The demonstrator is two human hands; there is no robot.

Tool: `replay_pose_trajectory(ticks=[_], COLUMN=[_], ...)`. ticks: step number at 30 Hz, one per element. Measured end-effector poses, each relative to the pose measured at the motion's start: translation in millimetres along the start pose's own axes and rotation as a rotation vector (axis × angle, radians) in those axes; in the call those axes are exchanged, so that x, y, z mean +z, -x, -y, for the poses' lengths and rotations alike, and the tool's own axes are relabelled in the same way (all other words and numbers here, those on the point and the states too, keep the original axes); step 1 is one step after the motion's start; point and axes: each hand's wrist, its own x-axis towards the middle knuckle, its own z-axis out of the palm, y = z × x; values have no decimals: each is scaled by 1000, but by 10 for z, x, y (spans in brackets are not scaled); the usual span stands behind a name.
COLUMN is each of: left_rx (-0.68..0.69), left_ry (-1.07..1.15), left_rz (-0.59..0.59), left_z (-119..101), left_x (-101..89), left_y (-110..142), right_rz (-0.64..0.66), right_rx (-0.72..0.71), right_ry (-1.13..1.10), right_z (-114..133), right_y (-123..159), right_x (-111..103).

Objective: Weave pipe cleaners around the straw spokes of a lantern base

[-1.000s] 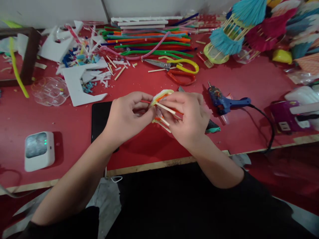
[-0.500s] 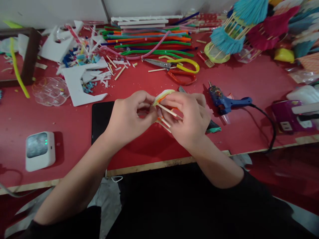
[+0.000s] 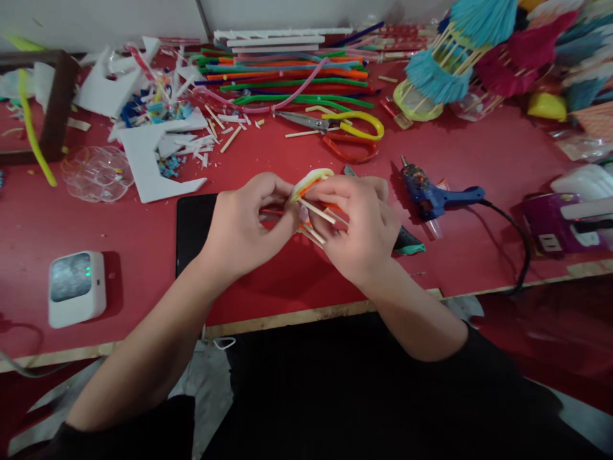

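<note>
Between my two hands is a small craft piece point(image 3: 313, 178) with a pale yellow-white rim, orange strips and several thin wooden sticks point(image 3: 317, 209) poking out toward the lower right. My left hand point(image 3: 253, 220) pinches its left edge between thumb and fingers. Curled around its right side, my right hand point(image 3: 359, 227) grips it near the sticks. The fingers cover much of the piece, so its full shape is hidden. Below my left wrist lies a black flat device point(image 3: 194, 227). A dark-handled tool with a green end point(image 3: 409, 244) shows beside my right hand.
Scissors point(image 3: 352, 131) lie beyond my hands, with coloured pipe cleaners point(image 3: 287, 80) behind them. A blue glue gun point(image 3: 431, 191) rests at right, its cord trailing over the table edge. White foam pieces point(image 3: 143, 166) and a white box device point(image 3: 76, 291) are at left.
Both hands shift very slightly left with the craft piece, which tilts a little, so its rim and sticks show more. Everything on the table stays in place.
</note>
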Motion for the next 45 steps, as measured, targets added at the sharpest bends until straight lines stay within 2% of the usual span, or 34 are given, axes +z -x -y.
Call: replay_pose_trajectory(ticks=[5,14,19,22,26,30,33,40,42,45], left_rx=[-36,-131,-122,-115,-139,-136,-109,-87,-83,-89], left_ry=[53,-42,-55,-30,-51,-60,-77,-77,-102,-158], left_rz=[-1,-83,-86,-75,-77,-45,-20,38,54,70], left_z=[1,-4,20,27,26,30,22,-42,-57,-75], left_x=[22,16,-10,-14,-2,5,7,4,-8,-46], left_y=[9,-1,9,19,28,20,16,45,49,37], right_rz=[-76,58,-79,-85,8,91,192,633,696,710], right_rx=[-98,-143,-189,-155,-24,43,-43,-253,-265,-294], right_ry=[44,146,68,85,-9,132,228,249,260,263], right_z=[-24,-18,-38,-65,-86,-39,-2,-57,-41,12], right_y=[-6,44,63,63,8,-106,-216,-492,-528,-547], right_x=[5,-11,-38,-38,-70,-182,-309,-491,-496,-509])
